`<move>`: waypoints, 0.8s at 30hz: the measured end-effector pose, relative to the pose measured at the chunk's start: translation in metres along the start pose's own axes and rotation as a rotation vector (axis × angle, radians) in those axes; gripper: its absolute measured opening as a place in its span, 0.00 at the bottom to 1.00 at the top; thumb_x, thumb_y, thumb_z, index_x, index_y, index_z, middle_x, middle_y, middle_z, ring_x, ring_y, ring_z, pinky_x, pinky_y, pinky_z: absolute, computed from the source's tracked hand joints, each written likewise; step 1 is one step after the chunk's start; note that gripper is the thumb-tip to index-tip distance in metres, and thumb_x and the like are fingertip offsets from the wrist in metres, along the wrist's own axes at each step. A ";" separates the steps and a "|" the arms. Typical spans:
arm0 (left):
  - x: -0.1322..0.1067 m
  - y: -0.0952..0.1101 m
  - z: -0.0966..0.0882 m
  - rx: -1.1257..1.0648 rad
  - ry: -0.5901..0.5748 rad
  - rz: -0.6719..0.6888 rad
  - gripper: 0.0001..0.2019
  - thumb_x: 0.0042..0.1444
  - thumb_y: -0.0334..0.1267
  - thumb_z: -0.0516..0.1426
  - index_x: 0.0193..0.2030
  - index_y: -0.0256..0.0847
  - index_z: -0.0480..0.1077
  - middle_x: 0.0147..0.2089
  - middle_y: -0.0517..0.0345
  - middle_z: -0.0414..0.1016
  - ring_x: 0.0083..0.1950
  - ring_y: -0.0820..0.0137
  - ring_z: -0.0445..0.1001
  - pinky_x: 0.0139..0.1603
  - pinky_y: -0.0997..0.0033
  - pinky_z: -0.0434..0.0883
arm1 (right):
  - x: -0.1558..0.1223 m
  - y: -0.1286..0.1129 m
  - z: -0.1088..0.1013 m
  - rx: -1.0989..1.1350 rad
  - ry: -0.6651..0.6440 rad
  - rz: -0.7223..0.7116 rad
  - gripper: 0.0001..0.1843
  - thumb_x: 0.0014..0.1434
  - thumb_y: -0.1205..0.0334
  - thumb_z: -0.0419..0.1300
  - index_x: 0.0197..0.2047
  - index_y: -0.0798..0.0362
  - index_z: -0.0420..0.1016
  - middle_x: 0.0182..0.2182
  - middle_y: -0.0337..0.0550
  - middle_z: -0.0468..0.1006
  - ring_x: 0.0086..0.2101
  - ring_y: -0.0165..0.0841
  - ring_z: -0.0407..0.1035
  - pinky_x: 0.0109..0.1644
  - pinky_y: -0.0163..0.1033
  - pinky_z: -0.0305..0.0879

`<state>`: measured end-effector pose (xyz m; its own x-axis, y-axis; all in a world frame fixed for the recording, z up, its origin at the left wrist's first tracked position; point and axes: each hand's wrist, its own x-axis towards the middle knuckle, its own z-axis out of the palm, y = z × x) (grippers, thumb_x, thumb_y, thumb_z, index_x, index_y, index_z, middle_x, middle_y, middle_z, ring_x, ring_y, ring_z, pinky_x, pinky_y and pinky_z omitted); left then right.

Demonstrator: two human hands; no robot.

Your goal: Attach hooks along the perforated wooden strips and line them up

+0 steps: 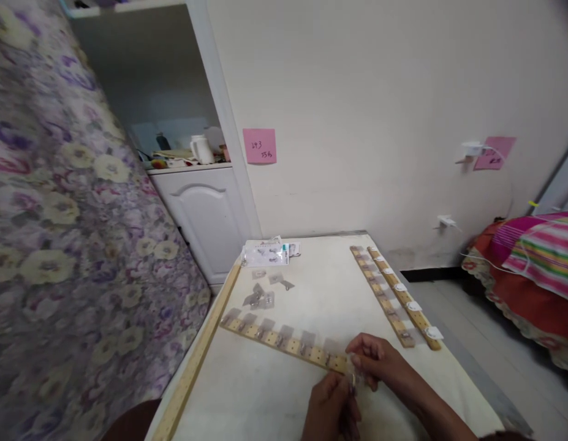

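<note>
Both of my hands meet at the near end of a perforated wooden strip point(284, 343) that lies slantwise on the white table point(320, 288). My left hand point(332, 407) is closed in a pinch on a small clear plastic bag point(352, 378). My right hand point(378, 361) pinches the same bag from above. Several small clear bags with metal parts hang along the strip.
Two more wooden strips point(394, 294) with white tabs lie at the table's right. A long plain slat point(201, 355) runs along the left edge. Loose bags point(260, 297) and a packet point(265, 253) sit at the far end. A floral mattress point(58, 245) stands left, striped bedding point(536, 257) right.
</note>
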<state>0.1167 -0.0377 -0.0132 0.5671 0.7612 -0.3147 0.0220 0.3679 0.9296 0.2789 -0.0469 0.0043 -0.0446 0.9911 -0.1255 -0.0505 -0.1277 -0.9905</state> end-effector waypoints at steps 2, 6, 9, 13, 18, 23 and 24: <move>0.002 -0.004 0.002 0.010 -0.022 -0.012 0.26 0.44 0.65 0.55 0.29 0.40 0.62 0.20 0.65 0.68 0.15 0.79 0.60 0.17 0.77 0.52 | 0.000 0.005 -0.005 -0.039 0.026 0.010 0.12 0.51 0.55 0.61 0.31 0.54 0.67 0.18 0.29 0.64 0.15 0.22 0.57 0.18 0.29 0.52; 0.002 -0.011 0.000 0.121 -0.033 -0.022 0.24 0.48 0.63 0.52 0.32 0.40 0.63 0.20 0.65 0.66 0.16 0.77 0.60 0.19 0.77 0.54 | 0.001 0.011 -0.015 -0.164 0.109 -0.018 0.09 0.52 0.58 0.59 0.27 0.54 0.65 0.18 0.30 0.61 0.18 0.23 0.54 0.19 0.30 0.49; 0.000 -0.016 -0.009 0.381 0.032 0.078 0.17 0.55 0.53 0.49 0.31 0.39 0.65 0.21 0.63 0.67 0.20 0.74 0.63 0.23 0.75 0.58 | 0.007 0.016 -0.025 -0.252 0.185 -0.081 0.07 0.51 0.60 0.59 0.26 0.54 0.67 0.19 0.31 0.62 0.22 0.25 0.56 0.25 0.32 0.52; 0.001 -0.031 -0.024 0.858 0.094 0.368 0.10 0.57 0.38 0.47 0.34 0.41 0.68 0.31 0.56 0.73 0.34 0.69 0.70 0.36 0.71 0.64 | 0.019 0.024 -0.030 -0.284 0.194 -0.063 0.06 0.50 0.62 0.58 0.26 0.55 0.68 0.20 0.33 0.64 0.23 0.26 0.57 0.28 0.33 0.52; 0.011 -0.055 -0.031 1.154 0.127 0.544 0.11 0.57 0.34 0.46 0.34 0.42 0.69 0.33 0.55 0.72 0.36 0.67 0.72 0.36 0.71 0.66 | 0.027 0.029 -0.024 -0.299 0.159 -0.034 0.03 0.48 0.64 0.58 0.26 0.55 0.70 0.19 0.33 0.65 0.23 0.26 0.58 0.27 0.32 0.52; 0.019 -0.067 -0.035 1.229 0.142 0.645 0.11 0.56 0.35 0.48 0.42 0.45 0.70 0.34 0.55 0.73 0.35 0.68 0.72 0.33 0.73 0.68 | 0.030 0.031 -0.023 -0.305 0.161 -0.025 0.03 0.47 0.64 0.58 0.25 0.55 0.70 0.19 0.33 0.66 0.23 0.26 0.59 0.27 0.32 0.53; 0.020 -0.069 -0.036 1.245 0.147 0.660 0.12 0.56 0.35 0.49 0.44 0.46 0.70 0.34 0.55 0.73 0.34 0.68 0.72 0.33 0.74 0.68 | 0.031 0.032 -0.023 -0.307 0.163 -0.020 0.03 0.47 0.64 0.58 0.25 0.55 0.70 0.19 0.33 0.66 0.23 0.27 0.59 0.27 0.33 0.53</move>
<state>0.0964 -0.0289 -0.0906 0.6703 0.6822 0.2923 0.5355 -0.7172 0.4460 0.2989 -0.0196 -0.0320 0.1143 0.9895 -0.0884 0.2542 -0.1151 -0.9603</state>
